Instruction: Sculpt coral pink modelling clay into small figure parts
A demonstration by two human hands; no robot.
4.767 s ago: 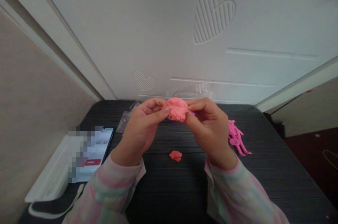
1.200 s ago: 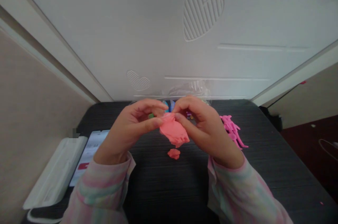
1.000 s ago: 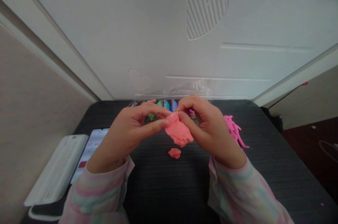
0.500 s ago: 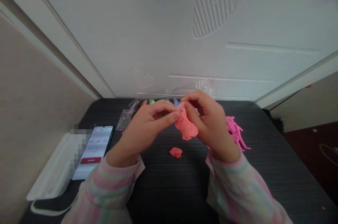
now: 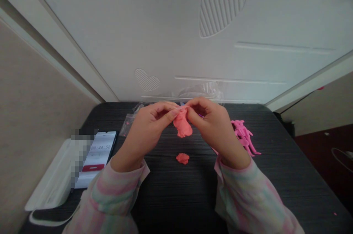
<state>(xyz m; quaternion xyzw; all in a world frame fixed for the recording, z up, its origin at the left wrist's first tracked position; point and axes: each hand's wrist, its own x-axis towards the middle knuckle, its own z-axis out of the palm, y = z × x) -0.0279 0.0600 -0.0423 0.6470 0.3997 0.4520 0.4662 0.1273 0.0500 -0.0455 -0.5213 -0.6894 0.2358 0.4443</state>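
A soft coral-coloured lump of modelling clay [image 5: 183,124] hangs between my two hands, above the dark table. My left hand [image 5: 150,129] pinches its upper edge between thumb and fingers. From the other side my right hand [image 5: 209,123] grips the same top edge, its thumb pressed against the clay. The lower part of the lump droops freely. Below it, a smaller piece of coral clay [image 5: 182,158] lies on the tabletop. Beyond my right wrist rests a bunch of pink clay strands [image 5: 243,135], partly hidden by that hand.
On the left a phone [image 5: 96,158] showing a timer lies beside a white case [image 5: 51,179] with a strap. Clear plastic packaging [image 5: 128,123] is behind my left hand, and more plastic wrap [image 5: 209,90] leans at the white panel [image 5: 165,35] closing off the table's [image 5: 176,201] back.
Both hands have shifted slightly left with the clay. The lump now hangs straighter, and its pinched top edge looks wider and flatter between the fingers.
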